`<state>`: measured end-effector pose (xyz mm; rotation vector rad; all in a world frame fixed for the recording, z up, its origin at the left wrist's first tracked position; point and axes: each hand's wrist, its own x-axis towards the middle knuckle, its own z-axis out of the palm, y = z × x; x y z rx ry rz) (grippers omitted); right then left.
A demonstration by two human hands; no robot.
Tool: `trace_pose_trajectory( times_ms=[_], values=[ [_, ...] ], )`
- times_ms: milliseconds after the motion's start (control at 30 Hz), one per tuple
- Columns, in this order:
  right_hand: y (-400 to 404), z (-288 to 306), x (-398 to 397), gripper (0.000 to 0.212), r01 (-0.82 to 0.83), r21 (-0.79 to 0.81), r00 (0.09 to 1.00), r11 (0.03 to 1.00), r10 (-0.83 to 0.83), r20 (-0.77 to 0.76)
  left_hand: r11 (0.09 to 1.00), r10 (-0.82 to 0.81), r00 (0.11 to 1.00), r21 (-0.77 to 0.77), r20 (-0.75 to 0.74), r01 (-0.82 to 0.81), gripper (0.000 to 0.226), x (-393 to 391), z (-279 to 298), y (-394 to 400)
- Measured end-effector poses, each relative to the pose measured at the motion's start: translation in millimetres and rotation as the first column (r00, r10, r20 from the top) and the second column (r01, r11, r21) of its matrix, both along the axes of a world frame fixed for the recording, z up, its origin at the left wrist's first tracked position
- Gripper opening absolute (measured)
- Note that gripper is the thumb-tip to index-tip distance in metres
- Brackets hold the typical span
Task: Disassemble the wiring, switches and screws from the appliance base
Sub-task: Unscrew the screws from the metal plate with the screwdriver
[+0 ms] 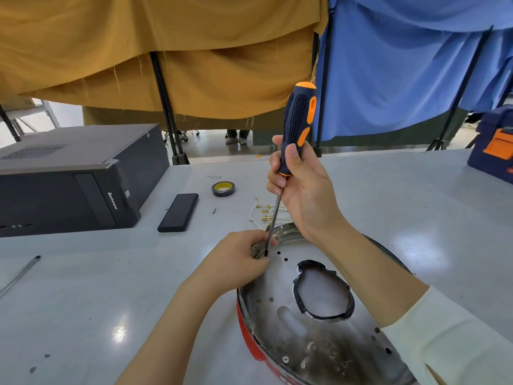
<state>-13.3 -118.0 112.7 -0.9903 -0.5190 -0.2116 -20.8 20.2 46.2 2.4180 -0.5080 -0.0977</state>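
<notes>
On the far left of the grey table (83,287) lies one pen (19,275), and behind it one black computer case (69,179) lies on its side. Next comes one flat black box (178,212), then one roll of tape (223,189) with a yellow core. Just right of the tape, a small bunch of white wires (263,211) with brass ends rests on the table, too tangled to count. The left hand (238,262) curls at the far rim of the one round metal appliance base (313,315), pinching something there that cannot be made out. The right hand (299,187) grips one screwdriver (297,126) low on its handle, the tip down at the left fingers. One screw (285,359) sits in the near edge of the base. At the far right stands one blue and orange toolbox (497,145).
</notes>
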Motion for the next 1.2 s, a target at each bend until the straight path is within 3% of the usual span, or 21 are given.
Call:
trace_pose_trajectory(
  times_ms=[133,400,467,633,767,867,933,1033,1133,1200],
  values=[
    [2.2,0.0,-2.6,0.026,-0.022,-0.021,1.000,1.000,0.022,0.005,0.990,0.034,0.997,0.137,0.066,-0.043,0.019,1.0,2.4,-1.5],
    [-4.3,21.1,-9.0,0.022,-0.025,-0.005,0.999,1.000,0.025,0.024,0.978,0.081,0.993,0.188,0.083,-0.096,0.013,2.7,0.7,-7.7],
    [-6.8,20.9,-9.3,0.011,0.071,-0.052,0.997,0.996,-0.070,0.025,0.966,0.077,0.988,0.237,0.130,-0.107,0.014,2.0,1.4,-10.1],
    [-24.0,14.4,-11.5,0.042,0.328,-0.045,0.941,0.943,-0.331,-0.076,0.939,0.037,0.974,0.327,0.225,-0.111,0.012,0.0,1.8,-14.0],
    [-63.0,15.2,-17.4,0.054,0.593,-0.321,0.790,0.738,-0.611,0.056,0.944,0.039,0.974,0.311,0.225,-0.109,0.011,-1.0,-0.3,-13.6],
    [-80.3,14.9,-28.8,0.062,0.529,-0.472,0.825,0.705,-0.557,0.093,0.937,0.035,0.972,0.330,0.233,-0.113,0.010,-0.8,0.3,-15.2],
    [-86.5,13.2,-35.2,0.051,0.428,-0.519,0.878,0.740,-0.475,0.047,0.939,0.043,0.974,0.323,0.224,-0.116,0.010,-0.8,0.9,-15.0],
    [-89.3,3.0,-43.4,0.024,0.442,-0.557,0.880,0.703,-0.459,0.119,0.949,0.049,0.974,0.295,0.219,-0.115,0.012,-2.1,0.6,-13.1],
    [-90.8,-15.9,-48.1,0.020,0.529,-0.412,0.845,0.741,-0.502,0.183,0.956,0.071,0.975,0.263,0.211,-0.127,0.011,-4.4,-0.7,-11.5],
    [-96.4,-29.0,-48.3,0.019,0.528,-0.399,0.849,0.749,-0.481,0.221,0.965,0.085,0.978,0.230,0.193,-0.129,0.013,-4.6,-1.3,-11.1]
  ],
)
